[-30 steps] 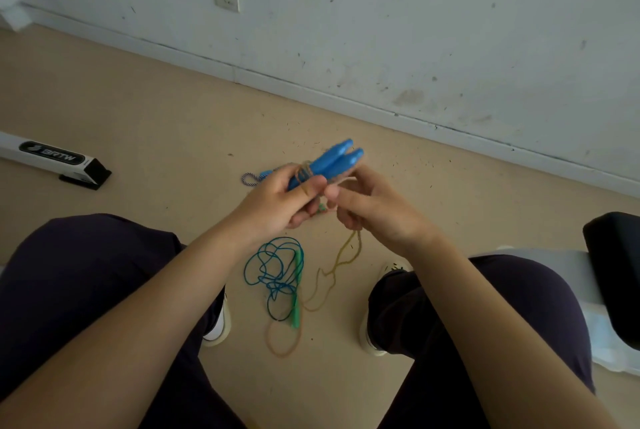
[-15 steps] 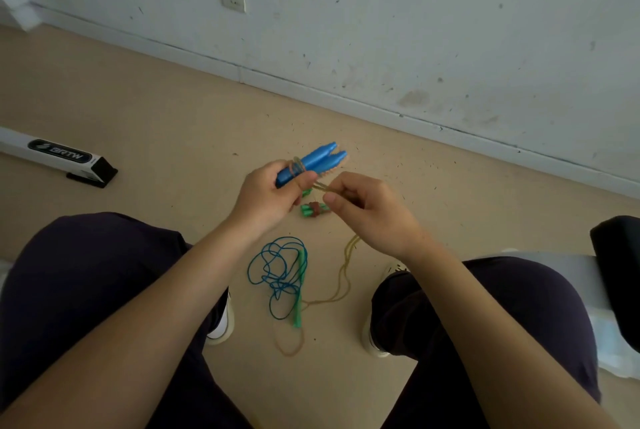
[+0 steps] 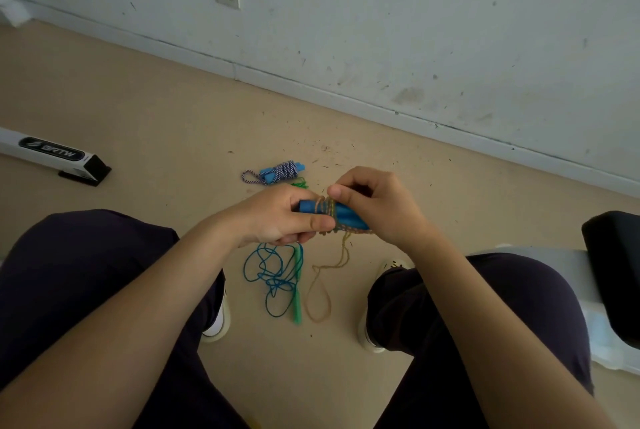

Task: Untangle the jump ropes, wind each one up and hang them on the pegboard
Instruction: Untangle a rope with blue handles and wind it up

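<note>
My left hand (image 3: 277, 217) grips blue handles (image 3: 341, 215); right hand (image 3: 377, 203) pinches tan rope (image 3: 327, 209) wound around them, above the floor (image 3: 156, 117).

blue handles (image 3: 341, 215) now level, right hand (image 3: 377, 205) closer

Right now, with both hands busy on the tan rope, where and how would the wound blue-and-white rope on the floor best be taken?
Probably from above, across its middle. The wound blue-and-white rope lies flat on the floor, its cord coiled around the blue handles, so fingers closing over that thick wrapped section should hold coils and handles together. The small loop at its left end looks better saved for hanging.
</note>
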{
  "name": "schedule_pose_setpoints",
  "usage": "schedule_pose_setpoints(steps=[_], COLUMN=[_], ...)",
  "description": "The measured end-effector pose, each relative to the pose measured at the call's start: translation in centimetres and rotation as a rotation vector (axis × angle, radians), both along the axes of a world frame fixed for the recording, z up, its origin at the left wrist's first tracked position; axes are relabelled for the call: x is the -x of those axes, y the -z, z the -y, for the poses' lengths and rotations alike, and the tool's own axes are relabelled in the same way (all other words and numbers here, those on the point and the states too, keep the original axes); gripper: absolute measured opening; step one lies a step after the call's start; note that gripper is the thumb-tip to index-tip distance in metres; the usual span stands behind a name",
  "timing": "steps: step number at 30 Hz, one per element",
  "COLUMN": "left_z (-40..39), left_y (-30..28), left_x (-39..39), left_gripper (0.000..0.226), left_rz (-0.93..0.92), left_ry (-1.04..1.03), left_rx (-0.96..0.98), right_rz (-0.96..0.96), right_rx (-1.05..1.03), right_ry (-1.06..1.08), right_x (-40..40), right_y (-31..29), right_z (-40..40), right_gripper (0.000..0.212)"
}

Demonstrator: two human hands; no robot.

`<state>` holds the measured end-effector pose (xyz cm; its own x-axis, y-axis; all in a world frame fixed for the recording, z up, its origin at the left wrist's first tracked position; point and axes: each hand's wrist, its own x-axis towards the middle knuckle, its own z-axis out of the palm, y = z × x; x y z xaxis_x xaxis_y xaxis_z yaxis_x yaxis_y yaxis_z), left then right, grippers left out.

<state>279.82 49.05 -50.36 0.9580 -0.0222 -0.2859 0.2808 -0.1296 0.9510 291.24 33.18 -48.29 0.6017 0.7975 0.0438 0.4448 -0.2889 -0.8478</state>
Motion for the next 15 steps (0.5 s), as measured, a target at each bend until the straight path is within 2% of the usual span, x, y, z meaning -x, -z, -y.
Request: schedule_pose_setpoints(steps=[3, 6, 9, 15], left_z=[-0.18, -0.08, 0.02, 0.24], left_y=[-0.2, -0.41, -0.48, -0.52], left_x=[0.11, 0.19, 0.24, -0.02], left_gripper=[0.034, 0.031, 0.032, 0.05], left_rz=[0.025, 0.038, 0.055, 0.094], left_ry=[-0.015, 0.007, -0.012, -0.133], left_rx=[-0.017, -0.054, -0.06, -0.004], right_rz=[-0.088, -0.17, -0.192, -0.566], right_rx=[-0.027, -0.072, -0.033, -0.103], right_ry=[0.012, -0.012, -0.007, 0.087], right_x=[-0.09, -0.32, -0.3, 0.13], right_y=[-0.11, 0.0, 0.01, 0.32], right_z=[-0.19, -0.15, -0.21, -0.6], right_gripper=[0.011, 0.025, 0.021, 0.03])
